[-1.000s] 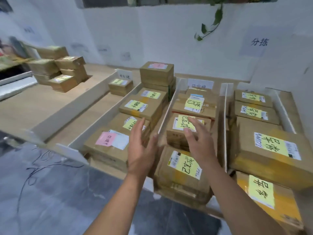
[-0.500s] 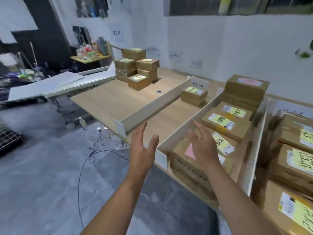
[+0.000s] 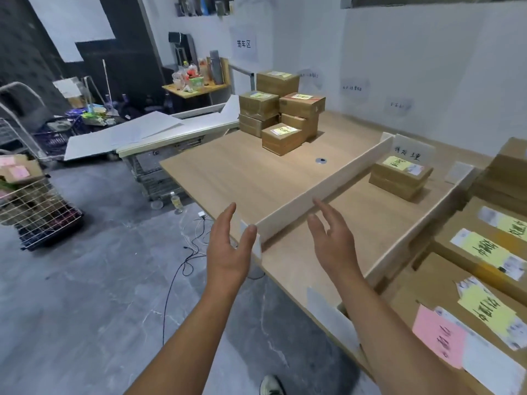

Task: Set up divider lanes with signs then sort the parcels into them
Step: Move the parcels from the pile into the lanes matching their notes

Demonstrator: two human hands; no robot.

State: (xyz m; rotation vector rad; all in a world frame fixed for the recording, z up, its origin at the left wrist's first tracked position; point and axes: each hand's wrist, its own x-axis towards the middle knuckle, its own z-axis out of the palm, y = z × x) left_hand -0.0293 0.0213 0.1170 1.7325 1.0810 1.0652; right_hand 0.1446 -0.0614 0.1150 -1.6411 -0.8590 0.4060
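Note:
My left hand [image 3: 229, 249] and my right hand [image 3: 332, 240] are raised with straight fingers, palms facing each other, holding nothing, in front of the near end of a white divider board [image 3: 328, 189] on the wooden table [image 3: 233, 178]. A stack of unsorted brown parcels [image 3: 281, 109] with yellow labels stands at the table's far left. Right of the divider, one lane holds a single parcel [image 3: 400, 175] under a white sign [image 3: 410, 151]. Further right, labelled parcels [image 3: 482, 249] fill another lane, the nearest one [image 3: 456, 317] carrying a pink note.
A wire cage cart [image 3: 37, 206] with boxes stands on the grey floor at the left. White boards [image 3: 128, 132] lie across a trolley behind the table. Cables [image 3: 182, 252] trail on the floor near the table's corner. A cluttered small table [image 3: 194, 86] sits by the back wall.
My view has swung left, from the filled lanes to the open table part and the unsorted stack. Both hands stayed raised and empty, moving left along with it.

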